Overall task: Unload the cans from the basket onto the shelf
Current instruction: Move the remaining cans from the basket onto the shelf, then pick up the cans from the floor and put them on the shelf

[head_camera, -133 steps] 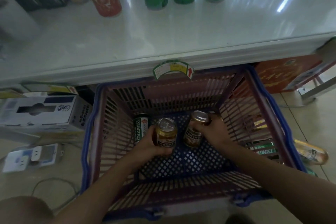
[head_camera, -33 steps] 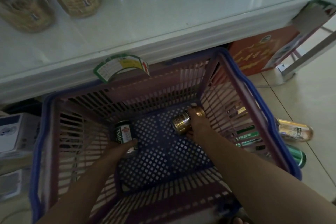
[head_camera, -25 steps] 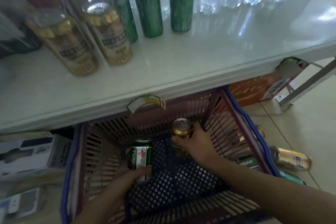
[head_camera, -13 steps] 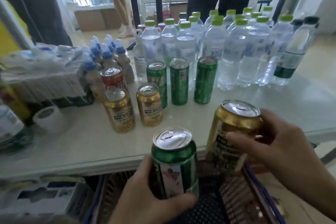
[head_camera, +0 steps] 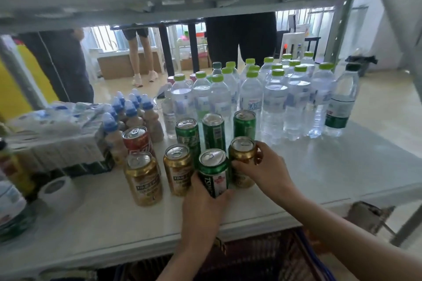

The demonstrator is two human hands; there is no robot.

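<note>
The left hand holds a green can standing on the white shelf. The right hand holds a gold can just beside it. Two more gold cans stand to the left. Three green cans and many water bottles stand behind. The basket sits below.

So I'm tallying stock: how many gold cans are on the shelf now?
3. One gold can at front left, one to its right, and one in the right hand's grip, beside the green can. Others may be hidden.
</note>
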